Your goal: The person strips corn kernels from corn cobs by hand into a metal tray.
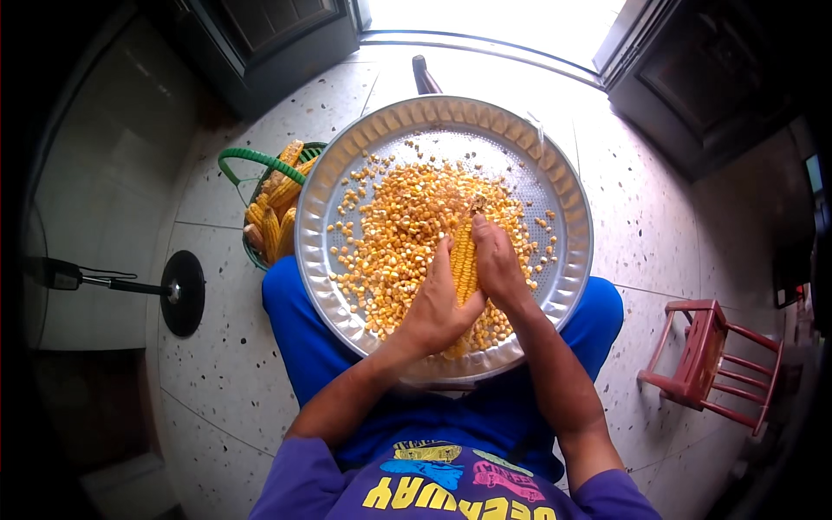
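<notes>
Between my two hands is a dried corn cob (463, 263), its yellow kernels still in rows and its brownish end pointing away from me. My left hand (437, 309) wraps its left side, fingers partly hidden. Along the cob's other side lies my right hand (500, 263), with the thumb near the far end. Below both hands, loose corn kernels (403, 227) are heaped in a wide round metal tray (312, 240) with a perforated bottom and fluted rim. The tray rests over my lap.
Left of the tray, a green plastic basket (242, 155) holds several corn cobs (272, 227). A black round stand base (182, 294) with a pole is farther left. At right, a small red wooden chair (699, 354) stands on the speckled floor (643, 247). Beyond the tray is an open doorway (487, 19).
</notes>
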`<action>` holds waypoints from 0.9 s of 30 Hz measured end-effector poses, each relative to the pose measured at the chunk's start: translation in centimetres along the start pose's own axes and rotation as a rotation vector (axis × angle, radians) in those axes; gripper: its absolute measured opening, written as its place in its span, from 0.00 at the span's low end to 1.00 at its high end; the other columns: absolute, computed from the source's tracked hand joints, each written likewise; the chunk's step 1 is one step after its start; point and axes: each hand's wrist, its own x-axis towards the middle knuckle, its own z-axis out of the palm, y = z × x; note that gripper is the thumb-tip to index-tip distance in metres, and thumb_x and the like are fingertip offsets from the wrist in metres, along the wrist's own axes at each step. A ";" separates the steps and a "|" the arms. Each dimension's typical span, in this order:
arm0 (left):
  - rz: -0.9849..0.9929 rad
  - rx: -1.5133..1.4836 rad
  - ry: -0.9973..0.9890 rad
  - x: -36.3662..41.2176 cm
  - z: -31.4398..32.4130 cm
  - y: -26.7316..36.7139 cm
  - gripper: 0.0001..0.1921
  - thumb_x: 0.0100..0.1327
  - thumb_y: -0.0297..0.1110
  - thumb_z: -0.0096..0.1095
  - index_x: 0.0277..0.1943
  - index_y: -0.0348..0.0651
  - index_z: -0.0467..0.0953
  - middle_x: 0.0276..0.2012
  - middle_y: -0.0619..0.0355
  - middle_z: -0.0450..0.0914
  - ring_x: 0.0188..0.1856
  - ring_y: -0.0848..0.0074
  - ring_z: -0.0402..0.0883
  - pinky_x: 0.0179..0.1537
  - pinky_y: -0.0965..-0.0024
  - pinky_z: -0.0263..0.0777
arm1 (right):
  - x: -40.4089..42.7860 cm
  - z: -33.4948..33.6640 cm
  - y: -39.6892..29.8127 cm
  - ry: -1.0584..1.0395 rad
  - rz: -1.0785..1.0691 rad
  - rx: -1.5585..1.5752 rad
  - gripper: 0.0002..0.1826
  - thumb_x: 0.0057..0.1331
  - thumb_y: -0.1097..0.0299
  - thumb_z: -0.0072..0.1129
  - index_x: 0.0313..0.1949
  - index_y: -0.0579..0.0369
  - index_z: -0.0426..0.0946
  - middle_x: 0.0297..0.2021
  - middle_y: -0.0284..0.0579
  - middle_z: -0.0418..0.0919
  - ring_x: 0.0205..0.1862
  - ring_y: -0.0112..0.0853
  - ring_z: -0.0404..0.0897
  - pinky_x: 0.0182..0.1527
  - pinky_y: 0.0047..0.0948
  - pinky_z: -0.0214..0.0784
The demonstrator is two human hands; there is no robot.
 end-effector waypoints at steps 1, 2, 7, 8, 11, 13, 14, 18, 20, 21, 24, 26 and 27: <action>0.001 0.002 -0.003 -0.1 -0.1 0.3 0.48 0.64 0.39 0.63 0.74 0.23 0.40 0.63 0.26 0.65 0.66 0.43 0.70 0.67 0.55 0.66 | 0.1 0.1 -0.2 0.044 -0.054 0.056 0.23 0.80 0.57 0.41 0.34 0.66 0.71 0.27 0.51 0.74 0.30 0.38 0.73 0.36 0.41 0.65; -0.020 -0.088 0.004 -0.2 -0.2 0.7 0.46 0.65 0.38 0.62 0.74 0.24 0.41 0.59 0.30 0.71 0.61 0.50 0.75 0.63 0.58 0.69 | 0.2 -0.1 -0.2 -0.007 0.069 0.056 0.23 0.80 0.60 0.38 0.34 0.67 0.73 0.27 0.52 0.75 0.30 0.38 0.74 0.37 0.40 0.66; -0.046 -0.292 -0.036 0.0 -0.4 0.4 0.43 0.67 0.36 0.59 0.75 0.26 0.43 0.59 0.41 0.73 0.58 0.63 0.77 0.59 0.63 0.72 | 0.2 0.4 0.6 0.083 0.036 0.104 0.26 0.80 0.55 0.38 0.38 0.65 0.77 0.28 0.47 0.78 0.31 0.33 0.77 0.37 0.35 0.69; -0.048 -0.326 -0.048 0.0 -0.5 0.2 0.44 0.66 0.37 0.60 0.75 0.26 0.42 0.60 0.44 0.72 0.59 0.66 0.75 0.60 0.65 0.71 | 0.1 0.3 0.6 0.046 0.108 0.220 0.26 0.81 0.53 0.37 0.38 0.64 0.78 0.28 0.45 0.78 0.31 0.31 0.77 0.37 0.34 0.70; 0.132 -0.121 0.064 0.3 -0.1 -1.4 0.46 0.66 0.39 0.61 0.75 0.24 0.41 0.59 0.37 0.72 0.58 0.57 0.78 0.61 0.59 0.72 | 0.3 -0.3 0.7 -0.017 0.210 0.458 0.26 0.81 0.52 0.37 0.41 0.62 0.77 0.30 0.42 0.79 0.30 0.28 0.77 0.36 0.31 0.71; 0.121 -0.155 0.052 0.3 -0.7 -0.7 0.45 0.66 0.38 0.60 0.76 0.26 0.41 0.60 0.39 0.71 0.57 0.63 0.77 0.58 0.63 0.73 | 0.2 -0.6 0.1 -0.087 0.301 0.701 0.25 0.81 0.51 0.37 0.44 0.60 0.76 0.32 0.41 0.80 0.31 0.26 0.78 0.37 0.29 0.73; 0.056 -0.317 0.000 0.5 -1.3 -0.2 0.45 0.66 0.38 0.60 0.76 0.28 0.42 0.59 0.41 0.71 0.55 0.66 0.77 0.56 0.66 0.74 | 0.0 -0.8 -0.3 -0.139 0.256 0.784 0.22 0.80 0.53 0.40 0.52 0.61 0.74 0.41 0.44 0.81 0.39 0.27 0.82 0.46 0.31 0.77; -0.072 -0.785 -0.082 1.3 -3.2 0.3 0.39 0.67 0.35 0.54 0.77 0.35 0.46 0.53 0.48 0.74 0.42 0.72 0.80 0.44 0.70 0.78 | 0.3 -1.1 -0.7 -0.289 0.251 0.788 0.24 0.79 0.58 0.46 0.63 0.64 0.67 0.55 0.50 0.78 0.55 0.34 0.80 0.59 0.37 0.73; -0.118 -0.908 -0.147 1.8 -3.9 0.6 0.30 0.71 0.39 0.50 0.72 0.37 0.56 0.49 0.48 0.77 0.35 0.70 0.84 0.36 0.69 0.82 | 0.5 -1.3 -0.5 -0.316 0.229 0.787 0.25 0.79 0.57 0.46 0.64 0.65 0.65 0.56 0.50 0.77 0.56 0.34 0.79 0.60 0.38 0.72; -0.118 -0.904 -0.148 2.0 -4.0 0.6 0.30 0.71 0.39 0.50 0.72 0.37 0.56 0.49 0.48 0.77 0.35 0.70 0.84 0.36 0.69 0.82 | 0.5 -1.3 -0.9 -0.346 0.216 0.781 0.26 0.78 0.57 0.47 0.66 0.66 0.64 0.58 0.51 0.76 0.57 0.35 0.79 0.61 0.38 0.71; -0.207 -0.775 -0.116 2.8 -3.8 0.2 0.24 0.78 0.48 0.47 0.66 0.39 0.60 0.43 0.52 0.79 0.27 0.71 0.84 0.26 0.74 0.82 | -0.4 -0.6 -2.2 -0.223 0.227 0.558 0.28 0.79 0.56 0.47 0.67 0.66 0.63 0.53 0.48 0.77 0.55 0.28 0.77 0.58 0.32 0.72; -0.170 -0.767 -0.074 2.9 -3.0 -0.3 0.24 0.78 0.48 0.48 0.66 0.40 0.60 0.43 0.52 0.79 0.27 0.71 0.84 0.26 0.73 0.82 | -0.6 -0.3 -1.8 -0.222 0.215 0.522 0.28 0.78 0.56 0.48 0.67 0.67 0.63 0.52 0.49 0.77 0.55 0.29 0.77 0.58 0.31 0.72; -0.133 -0.761 -0.037 2.8 -2.5 -0.3 0.24 0.78 0.49 0.49 0.66 0.41 0.59 0.42 0.52 0.79 0.27 0.71 0.84 0.25 0.73 0.82 | -0.7 -0.3 -1.3 -0.218 0.204 0.483 0.28 0.78 0.57 0.49 0.66 0.69 0.63 0.52 0.50 0.77 0.54 0.29 0.77 0.57 0.30 0.71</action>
